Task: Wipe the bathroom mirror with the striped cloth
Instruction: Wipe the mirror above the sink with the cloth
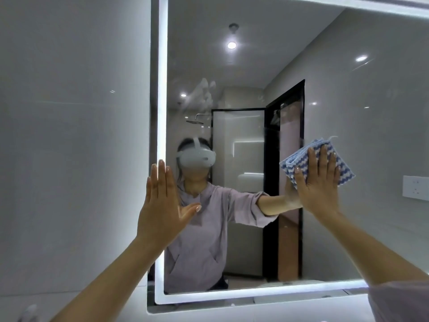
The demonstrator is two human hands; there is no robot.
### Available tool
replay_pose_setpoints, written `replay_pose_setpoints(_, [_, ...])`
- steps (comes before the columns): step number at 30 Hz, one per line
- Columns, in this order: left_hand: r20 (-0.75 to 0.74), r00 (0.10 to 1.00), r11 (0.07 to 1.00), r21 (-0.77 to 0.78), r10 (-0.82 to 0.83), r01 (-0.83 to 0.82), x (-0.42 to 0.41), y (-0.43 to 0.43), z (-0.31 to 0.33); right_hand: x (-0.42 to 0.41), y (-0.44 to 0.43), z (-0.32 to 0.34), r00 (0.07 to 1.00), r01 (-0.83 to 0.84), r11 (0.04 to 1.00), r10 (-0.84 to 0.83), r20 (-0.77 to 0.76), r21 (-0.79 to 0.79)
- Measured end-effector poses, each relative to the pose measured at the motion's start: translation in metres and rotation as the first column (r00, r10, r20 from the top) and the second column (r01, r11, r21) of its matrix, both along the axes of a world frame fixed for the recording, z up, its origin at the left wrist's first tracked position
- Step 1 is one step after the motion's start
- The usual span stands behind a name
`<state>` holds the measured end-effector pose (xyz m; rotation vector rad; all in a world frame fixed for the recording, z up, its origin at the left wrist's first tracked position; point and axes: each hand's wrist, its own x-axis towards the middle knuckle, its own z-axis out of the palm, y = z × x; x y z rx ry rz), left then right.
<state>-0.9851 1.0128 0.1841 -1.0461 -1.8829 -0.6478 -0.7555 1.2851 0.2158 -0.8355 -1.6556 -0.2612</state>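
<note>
The right hand [318,182] lies flat against the bathroom mirror [371,112], pressing the striped cloth [343,168] to the glass. Its fingers [323,159] are straight and slightly spread over the cloth, not curled round it. The cloth is folded into a thick square of blue and white wavy stripes, and it sits on the right half of the glass at about mid-height, its corners showing past the fingertips. The hand's reflection meets the hand at the wrist.

The left hand [160,205] is raised flat over the mirror's lit border [162,89] at the left edge. Its fingers [161,175] are straight and held close together, the thumb spread to the right, and it holds nothing. Whether the palm touches the glass cannot be told.

A pale smear [202,91] marks the glass above and to the right of the left hand. The reflection shows a person in a white headset and lilac hooded top, a black-framed shower door [239,159], a shower head [197,119], ceiling lights and a white socket plate [415,188]. Grey wall tile [69,135] runs beside the mirror on the left.
</note>
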Motion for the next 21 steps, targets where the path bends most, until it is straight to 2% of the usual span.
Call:
replay_pose_setpoints(14, [-0.034, 0.999, 0.998, 0.049, -0.028, 0.03, -0.005, 0.004, -0.007, -0.007, 0.002, 0.018, 0.999, 0.027, 1.0, -0.027, 0.033, -0.006])
replay_pose_setpoints(21, [-0.043, 0.999, 0.998, 0.046, -0.03, 0.032, -0.002, 0.004, -0.008, -0.028, -0.009, 0.05, 0.998, 0.028, 0.997, -0.032, 0.054, 0.079])
